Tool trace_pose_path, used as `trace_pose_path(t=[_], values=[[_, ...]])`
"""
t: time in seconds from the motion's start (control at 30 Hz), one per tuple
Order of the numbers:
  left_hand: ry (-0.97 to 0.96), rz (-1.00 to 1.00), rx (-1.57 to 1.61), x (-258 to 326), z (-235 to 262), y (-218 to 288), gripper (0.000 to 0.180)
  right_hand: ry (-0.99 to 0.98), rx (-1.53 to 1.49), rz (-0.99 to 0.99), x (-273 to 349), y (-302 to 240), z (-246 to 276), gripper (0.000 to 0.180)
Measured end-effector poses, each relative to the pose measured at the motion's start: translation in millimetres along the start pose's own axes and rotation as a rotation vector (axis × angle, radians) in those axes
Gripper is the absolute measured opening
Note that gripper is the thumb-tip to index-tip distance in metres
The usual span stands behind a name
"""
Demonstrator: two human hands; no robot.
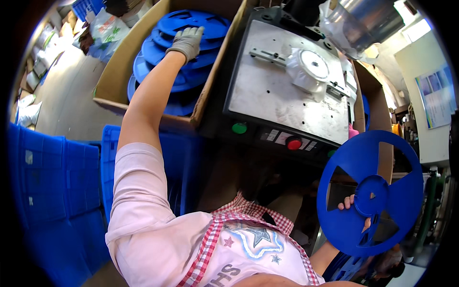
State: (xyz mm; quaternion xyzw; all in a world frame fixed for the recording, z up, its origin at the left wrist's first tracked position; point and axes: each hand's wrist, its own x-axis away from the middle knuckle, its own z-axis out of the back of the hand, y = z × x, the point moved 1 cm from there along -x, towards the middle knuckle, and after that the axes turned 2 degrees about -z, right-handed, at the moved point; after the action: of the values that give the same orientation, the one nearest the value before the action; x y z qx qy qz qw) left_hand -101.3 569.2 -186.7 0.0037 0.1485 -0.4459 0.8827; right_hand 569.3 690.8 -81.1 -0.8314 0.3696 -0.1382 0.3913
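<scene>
My left hand [187,42], in a grey glove, reaches far out and rests on the top of a stack of blue plastic reels [162,71] inside an open cardboard box [114,71]. My right hand [351,203], bare, grips a single blue plastic reel [370,193] by its hub, holding it upright at the lower right with its flat face toward me. Only my fingers show at the reel's centre; the rest of the hand is hidden behind the disc.
A press-like machine with a metal plate [282,91] stands straight ahead, with a white round fixture [311,64], a green button [239,128] and a red button [293,143]. Blue plastic crates [52,182] stand at the left. More cardboard [377,105] stands right of the machine.
</scene>
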Motion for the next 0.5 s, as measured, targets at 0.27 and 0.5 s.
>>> trace_pose_path(t=[0.27, 0.5], values=[[-0.270, -0.035, -0.041, 25.0, 11.8, 6.8, 0.058, 0.138, -0.069, 0.036, 7.8, 7.7, -5.2, 0.064], [-0.110, 0.094, -0.013, -11.2, 21.8, 9.5, 0.059, 0.097, -0.102, 0.023, 13.6, 12.3, -8.6, 0.067]])
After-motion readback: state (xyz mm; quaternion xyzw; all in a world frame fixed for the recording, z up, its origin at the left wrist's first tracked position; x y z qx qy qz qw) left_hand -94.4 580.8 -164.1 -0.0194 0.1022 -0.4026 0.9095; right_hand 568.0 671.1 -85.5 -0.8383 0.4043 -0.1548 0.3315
